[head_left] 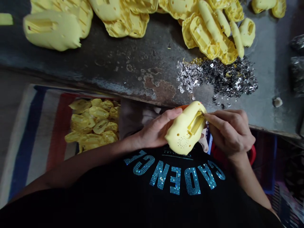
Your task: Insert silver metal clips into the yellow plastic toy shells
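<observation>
My left hand (158,128) is wrapped round a yellow plastic toy shell (180,134), held tilted above my lap at the table's front edge. The shell has an oblong battery recess and a ring of small speaker holes. My right hand (231,131) is closed in a pinch at the upper end of that recess. A small metal contact plate (201,111) shows at those fingertips, mostly hidden. On the table beyond lies a loose heap of small shiny metal contact plates (228,77).
Yellow shell halves (53,30) are piled along the table's (99,60) far side, with more shells (209,33) behind the metal heap. Lower left, a striped sack (57,126) stands near yellow parts (95,123). A whitish lump (277,101) lies at right.
</observation>
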`<state>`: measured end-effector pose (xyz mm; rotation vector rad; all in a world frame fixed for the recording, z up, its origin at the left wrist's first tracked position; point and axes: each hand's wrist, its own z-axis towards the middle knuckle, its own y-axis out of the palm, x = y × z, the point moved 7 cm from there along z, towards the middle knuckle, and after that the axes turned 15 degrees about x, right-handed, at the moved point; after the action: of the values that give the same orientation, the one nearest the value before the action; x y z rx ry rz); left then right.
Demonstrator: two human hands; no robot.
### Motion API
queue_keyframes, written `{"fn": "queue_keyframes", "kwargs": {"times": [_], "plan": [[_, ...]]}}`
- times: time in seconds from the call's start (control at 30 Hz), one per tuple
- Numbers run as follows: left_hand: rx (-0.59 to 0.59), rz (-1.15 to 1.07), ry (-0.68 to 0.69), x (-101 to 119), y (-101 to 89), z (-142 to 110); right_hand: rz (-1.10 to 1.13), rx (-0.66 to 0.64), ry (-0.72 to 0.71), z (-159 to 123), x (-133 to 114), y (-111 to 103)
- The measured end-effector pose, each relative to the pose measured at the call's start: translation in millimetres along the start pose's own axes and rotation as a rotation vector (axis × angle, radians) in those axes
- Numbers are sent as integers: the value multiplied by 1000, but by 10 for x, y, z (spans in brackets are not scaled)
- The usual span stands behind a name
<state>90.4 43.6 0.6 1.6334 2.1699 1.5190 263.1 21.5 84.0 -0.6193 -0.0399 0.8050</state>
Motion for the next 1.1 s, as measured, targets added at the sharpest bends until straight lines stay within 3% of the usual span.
{"fn": "queue_keyframes", "kwargs": {"times": [0.13, 0.23, 0.33, 0.43, 0.5, 0.63, 0.77, 0.93, 1.1], "plan": [[-7, -29, 26, 2, -16, -14, 12, -14, 44, -7, -27, 6], [-12, -16, 57, -5, -35, -2, 149, -25, 265, 53, 113, 23], [20, 7, 122, -13, -90, 2, 359, -181, 536, 96, 312, 152], [8, 66, 203, -7, -114, -56, 477, -376, 668, 124, 387, 284], [-23, 128, 249, 6, -107, -121, 475, -396, 681, 163, 389, 314], [-31, 236, 315, 46, -145, -232, 486, -298, 664, 184, 319, 346], [-25, 350, 322, 31, -242, -271, 511, -208, 629, 117, 276, 378], [18, 398, 328, 12, -350, -243, 499, -191, 605, 84, 286, 403], [-28, 334, 318, 172, -414, -337, 619, -192, 803, 34, 320, 538]]}}
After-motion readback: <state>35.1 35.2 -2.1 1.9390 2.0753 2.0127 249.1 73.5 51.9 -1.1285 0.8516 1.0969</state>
